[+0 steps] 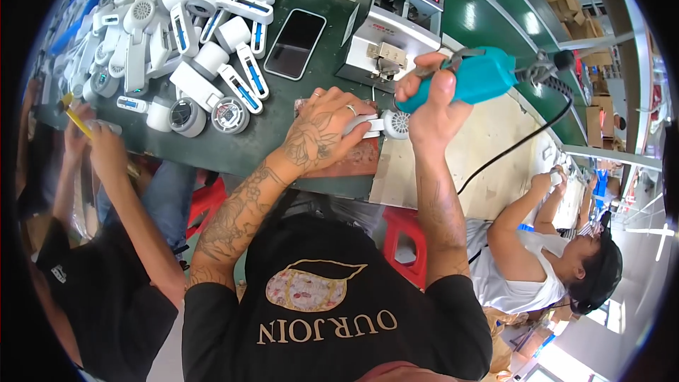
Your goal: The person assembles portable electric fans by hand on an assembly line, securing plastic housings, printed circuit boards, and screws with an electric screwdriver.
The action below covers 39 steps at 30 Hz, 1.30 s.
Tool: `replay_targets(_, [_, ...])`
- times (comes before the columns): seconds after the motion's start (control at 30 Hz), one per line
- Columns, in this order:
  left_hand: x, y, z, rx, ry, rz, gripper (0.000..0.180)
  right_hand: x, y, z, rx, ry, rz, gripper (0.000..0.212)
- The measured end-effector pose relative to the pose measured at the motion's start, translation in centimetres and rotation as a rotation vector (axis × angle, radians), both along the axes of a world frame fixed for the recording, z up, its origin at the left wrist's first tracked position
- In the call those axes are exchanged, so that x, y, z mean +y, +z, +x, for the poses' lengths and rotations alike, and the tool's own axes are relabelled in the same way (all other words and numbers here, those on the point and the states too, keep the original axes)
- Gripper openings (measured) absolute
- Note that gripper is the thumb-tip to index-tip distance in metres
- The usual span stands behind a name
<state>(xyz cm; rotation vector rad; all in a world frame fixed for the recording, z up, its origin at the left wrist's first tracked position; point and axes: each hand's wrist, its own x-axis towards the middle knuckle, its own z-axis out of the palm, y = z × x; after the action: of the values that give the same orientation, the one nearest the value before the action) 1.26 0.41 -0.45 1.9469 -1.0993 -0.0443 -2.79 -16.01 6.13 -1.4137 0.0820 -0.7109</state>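
Note:
My left hand [322,124] is closed over a small white handheld fan [397,125], pressing it down at the edge of a reddish-brown mat [350,163]. The fan's round grille shows to the right of my fingers, while much of its handle is covered. My right hand [435,110] grips a teal corded power tool [484,76], probably an electric screwdriver, just above and to the right of the fan. Its black cable [520,145] leaves the right end and curves down. I cannot make out whether the tool's tip touches the fan.
A big pile of white fan parts [141,35] covers the bench's left side. Beside it lies a dark phone [296,44]. A grey metal machine [392,25] stands behind my hands. One co-worker's hands [106,145] hold a yellow tool at left; another person [537,262] sits at right.

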Motion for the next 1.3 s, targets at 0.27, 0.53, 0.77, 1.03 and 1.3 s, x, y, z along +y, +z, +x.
replay_targets(0.27, [0.2,0.2,0.1,0.0,-0.009,0.03,0.023,1.0,-1.4,-0.6,0.055,0.05,-0.061,0.057])
replay_targets(0.53, [0.1,0.2,-0.1,-0.109,0.011,0.087,0.026,0.8,-2.9,-0.2,0.054,0.077,-0.033,0.047])
replay_targets(0.77, [0.2,0.4,-0.1,-0.086,0.026,0.078,0.026,1.1,-1.8,-0.1,0.112,0.051,-0.038,0.049])
replay_targets(1.03, [0.4,0.5,-0.3,0.019,0.01,0.083,0.025,0.2,0.3,4.0,-0.116,-0.061,-0.137,0.041])
replay_targets(1.3, [0.3,-0.2,-0.4,-0.086,0.019,0.102,0.025,-0.7,-1.6,5.0,-0.151,-0.05,-0.193,0.038])
